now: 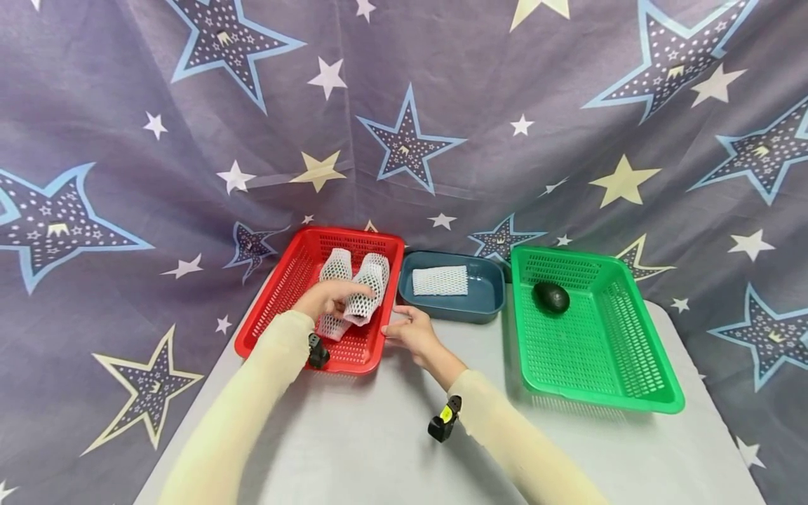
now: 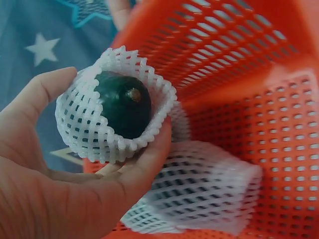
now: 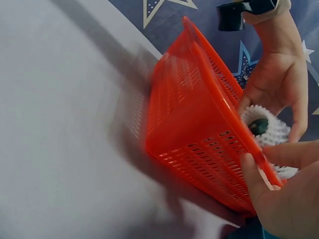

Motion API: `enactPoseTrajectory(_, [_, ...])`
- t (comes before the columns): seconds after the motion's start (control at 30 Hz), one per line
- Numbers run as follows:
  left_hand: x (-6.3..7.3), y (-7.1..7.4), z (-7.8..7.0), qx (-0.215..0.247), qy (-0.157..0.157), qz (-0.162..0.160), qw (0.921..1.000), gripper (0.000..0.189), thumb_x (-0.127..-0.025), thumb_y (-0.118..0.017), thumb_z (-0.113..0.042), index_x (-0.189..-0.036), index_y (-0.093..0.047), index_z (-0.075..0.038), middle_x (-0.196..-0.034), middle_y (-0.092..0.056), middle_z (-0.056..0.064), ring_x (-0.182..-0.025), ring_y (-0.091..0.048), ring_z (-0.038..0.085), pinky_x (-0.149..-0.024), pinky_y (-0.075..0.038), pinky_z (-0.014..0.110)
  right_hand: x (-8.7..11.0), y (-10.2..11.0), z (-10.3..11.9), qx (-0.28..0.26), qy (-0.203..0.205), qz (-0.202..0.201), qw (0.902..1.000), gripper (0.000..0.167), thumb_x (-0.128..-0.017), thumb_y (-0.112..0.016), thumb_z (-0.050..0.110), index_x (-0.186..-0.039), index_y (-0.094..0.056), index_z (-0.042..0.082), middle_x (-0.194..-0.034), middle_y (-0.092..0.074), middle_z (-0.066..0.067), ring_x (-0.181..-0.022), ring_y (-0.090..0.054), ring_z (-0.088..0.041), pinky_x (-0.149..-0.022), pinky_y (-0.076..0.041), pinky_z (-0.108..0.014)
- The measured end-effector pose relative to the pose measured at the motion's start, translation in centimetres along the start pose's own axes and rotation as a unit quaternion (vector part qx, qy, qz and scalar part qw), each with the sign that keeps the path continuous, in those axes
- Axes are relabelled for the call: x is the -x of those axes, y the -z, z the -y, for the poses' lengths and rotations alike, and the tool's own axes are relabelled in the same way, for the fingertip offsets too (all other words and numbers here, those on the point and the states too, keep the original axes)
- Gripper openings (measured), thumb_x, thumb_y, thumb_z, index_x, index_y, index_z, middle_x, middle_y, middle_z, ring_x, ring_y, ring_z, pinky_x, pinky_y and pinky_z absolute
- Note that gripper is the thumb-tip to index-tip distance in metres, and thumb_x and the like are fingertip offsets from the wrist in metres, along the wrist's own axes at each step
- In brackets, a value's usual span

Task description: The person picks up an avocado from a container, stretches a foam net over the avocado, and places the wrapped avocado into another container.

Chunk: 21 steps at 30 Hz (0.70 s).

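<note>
My left hand (image 1: 328,296) grips an avocado (image 2: 125,102) in a white foam net sleeve (image 2: 82,122), thumb on one side and fingers around the other. The stem end shows dark green at the sleeve's open mouth. This is over the red basket (image 1: 271,308), where more net-wrapped fruit (image 2: 204,184) lies beneath. At the basket's right rim is my right hand (image 1: 413,333); in the right wrist view its thumb (image 3: 255,181) is outside the wall and a finger reaches over the rim, pinching it.
Right of the red basket stands a dark blue tray (image 1: 454,309) with an empty foam net sleeve (image 1: 440,280) in it. Farther right, a green basket (image 1: 600,398) holds one bare avocado (image 1: 551,298). A star-patterned cloth (image 1: 404,196) hangs behind the white table (image 1: 379,449).
</note>
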<state>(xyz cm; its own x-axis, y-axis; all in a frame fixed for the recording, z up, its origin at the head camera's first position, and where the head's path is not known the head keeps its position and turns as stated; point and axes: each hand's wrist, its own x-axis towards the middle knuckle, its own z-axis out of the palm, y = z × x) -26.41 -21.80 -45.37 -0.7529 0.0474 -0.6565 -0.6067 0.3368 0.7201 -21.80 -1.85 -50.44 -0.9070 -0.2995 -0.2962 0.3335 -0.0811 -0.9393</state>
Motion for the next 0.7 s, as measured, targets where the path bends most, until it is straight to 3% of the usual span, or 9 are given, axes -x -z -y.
enactPoseTrajectory(0.07, [-0.2,-0.3,0.3,-0.005,0.007,0.001,1.0000,0.077,-0.089,-0.069,-0.029,-0.146,-0.033,0.008,-0.130,-0.047,0.021,-0.113,-0.053,0.027,-0.108,-0.050,0.048,0.0,-0.1,0.0,-0.001,-0.008,-0.005,1.0000,0.054,-0.086,-0.067,-0.015,-0.136,-0.048,-0.009,-0.083,-0.068,-0.009,-0.064,-0.068,-0.012,-0.076,-0.064,-0.038])
enactPoseTrajectory(0.13, [-0.2,-0.6,0.4,-0.002,0.007,-0.003,1.0000,0.068,-0.088,-0.070,-0.027,-0.139,-0.040,0.008,-0.117,-0.052,0.016,-0.100,-0.058,0.024,-0.100,-0.056,0.044,0.0,-0.1,0.0,-0.003,-0.014,-0.008,0.9999,0.054,-0.085,-0.066,-0.016,-0.136,-0.048,-0.009,-0.081,-0.067,-0.007,-0.062,-0.068,-0.012,-0.073,-0.064,-0.035])
enactPoseTrajectory(0.23, [0.0,-1.0,0.3,0.007,0.002,-0.015,0.9999,0.055,-0.088,-0.071,-0.024,-0.127,-0.048,0.007,-0.102,-0.057,0.011,-0.084,-0.064,0.021,-0.087,-0.062,0.040,0.0,-0.1,0.1,-0.005,-0.014,-0.010,0.9998,0.055,-0.085,-0.066,-0.017,-0.136,-0.046,-0.010,-0.080,-0.067,-0.007,-0.062,-0.067,-0.011,-0.072,-0.064,-0.035])
enactPoseTrajectory(0.33, [0.2,-1.2,0.2,0.006,0.000,-0.035,0.9994,0.053,-0.087,-0.073,-0.021,-0.125,-0.048,0.007,-0.099,-0.056,0.011,-0.076,-0.064,0.019,-0.079,-0.064,0.038,0.0,-0.1,0.2,-0.003,-0.015,-0.011,0.9998,0.055,-0.085,-0.066,-0.017,-0.136,-0.047,-0.010,-0.080,-0.067,-0.007,-0.061,-0.067,-0.011,-0.073,-0.064,-0.037])
enactPoseTrajectory(0.57, [0.4,-1.0,-0.1,-0.096,0.004,-0.099,0.9905,0.078,-0.079,-0.078,-0.027,-0.135,-0.043,0.012,-0.118,-0.051,0.016,-0.093,-0.057,0.022,-0.071,-0.060,0.031,0.1,-0.2,0.7,0.004,-0.031,-0.005,0.9995,0.050,-0.086,-0.065,-0.017,-0.132,-0.049,-0.010,-0.080,-0.067,-0.008,-0.062,-0.068,-0.012,-0.079,-0.063,-0.040])
enactPoseTrajectory(0.7, [0.3,-1.0,-0.2,-0.109,0.003,-0.101,0.9889,0.066,-0.077,-0.079,-0.023,-0.126,-0.049,0.010,-0.115,-0.053,0.014,-0.091,-0.059,0.022,-0.069,-0.061,0.034,-0.1,-0.1,1.0,0.012,-0.043,-0.001,0.9990,0.046,-0.085,-0.066,-0.017,-0.128,-0.051,-0.011,-0.082,-0.067,-0.009,-0.065,-0.068,-0.013,-0.087,-0.061,-0.046])
